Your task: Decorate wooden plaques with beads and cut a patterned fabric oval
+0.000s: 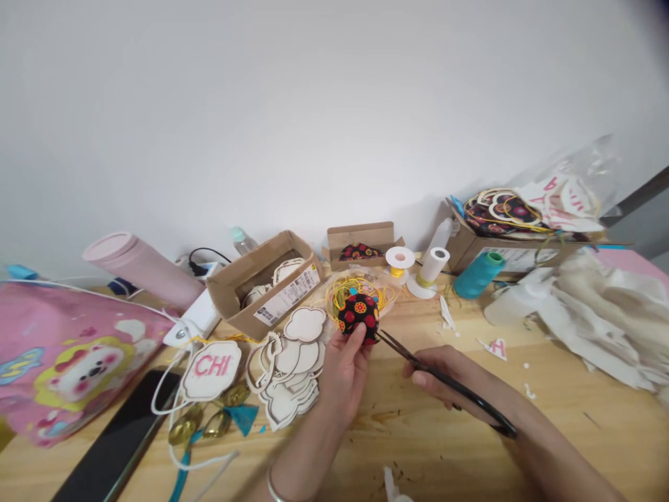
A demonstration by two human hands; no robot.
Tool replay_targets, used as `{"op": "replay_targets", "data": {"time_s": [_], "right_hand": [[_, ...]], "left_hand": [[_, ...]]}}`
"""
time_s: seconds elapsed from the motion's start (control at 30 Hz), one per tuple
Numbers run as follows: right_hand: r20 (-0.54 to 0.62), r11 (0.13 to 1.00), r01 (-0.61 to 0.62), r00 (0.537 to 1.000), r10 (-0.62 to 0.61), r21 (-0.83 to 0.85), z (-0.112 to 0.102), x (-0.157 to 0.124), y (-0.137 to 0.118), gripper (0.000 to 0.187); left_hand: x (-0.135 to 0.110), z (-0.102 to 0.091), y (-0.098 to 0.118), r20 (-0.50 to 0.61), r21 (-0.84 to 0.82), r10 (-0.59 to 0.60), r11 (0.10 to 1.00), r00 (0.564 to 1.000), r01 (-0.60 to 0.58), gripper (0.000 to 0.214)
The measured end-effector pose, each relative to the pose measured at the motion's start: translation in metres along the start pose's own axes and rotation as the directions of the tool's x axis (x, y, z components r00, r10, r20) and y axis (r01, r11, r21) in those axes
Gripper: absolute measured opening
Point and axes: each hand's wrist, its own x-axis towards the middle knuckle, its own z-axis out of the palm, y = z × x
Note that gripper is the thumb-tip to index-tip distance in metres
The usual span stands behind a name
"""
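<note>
My left hand point(348, 366) pinches a rounded piece of black fabric point(359, 315) with red and yellow flower prints, thumb on top. Black-handled scissors point(449, 382) are in my right hand point(444, 369), their narrow blades pointing left at the fabric's right edge. Whether the tips touch it I cannot tell. Behind the fabric lies a tangle of yellow cord point(348, 287) in clear plastic. Cream-coloured cut-out shapes point(295, 359) with dark outlines are heaped left of my left hand. Beside them is a white tag point(212, 369) with pink "CHI" lettering.
Cardboard boxes point(261, 296) stand along the wall, near a ribbon spool point(435, 268) and a teal thread cone point(478, 275). A phone point(120, 436), brass bells point(216, 423) and a pink bag point(78, 355) are at left. Crumpled white cloth point(601, 314) lies at right.
</note>
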Motion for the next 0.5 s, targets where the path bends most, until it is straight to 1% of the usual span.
{"op": "replay_targets", "data": {"time_s": [0.07,0.13,0.2,0.27,0.37,0.5], "right_hand": [[-0.007,0.998,0.008,1.0,-0.009,-0.057,0.0,0.0,0.0,0.049],[0.005,0.998,0.01,1.0,-0.01,-0.067,0.001,0.001,0.0,0.049],[0.003,0.999,0.022,1.0,-0.021,-0.031,0.002,0.003,-0.001,0.053],[-0.035,0.998,0.052,0.998,-0.052,0.023,0.004,0.006,-0.002,0.058],[-0.074,0.991,0.105,0.992,-0.098,0.086,0.008,0.011,-0.003,0.062],[-0.091,0.982,0.163,0.984,-0.154,0.1,0.014,0.015,0.001,0.065]], "left_hand": [[-0.001,0.001,0.001,0.001,0.006,0.02,1.0,1.0,-0.02,0.024],[-0.002,0.001,0.002,-0.003,0.002,0.044,0.999,0.999,-0.044,0.024],[-0.002,0.001,0.003,0.005,0.006,0.065,0.998,0.998,-0.065,0.022],[-0.003,0.001,0.003,0.027,0.017,0.069,0.997,0.997,-0.069,0.022],[-0.005,0.003,0.002,0.041,0.052,0.044,0.998,0.998,-0.046,0.026],[-0.009,0.004,0.001,0.039,0.114,0.018,0.993,0.999,-0.022,0.029]]}}
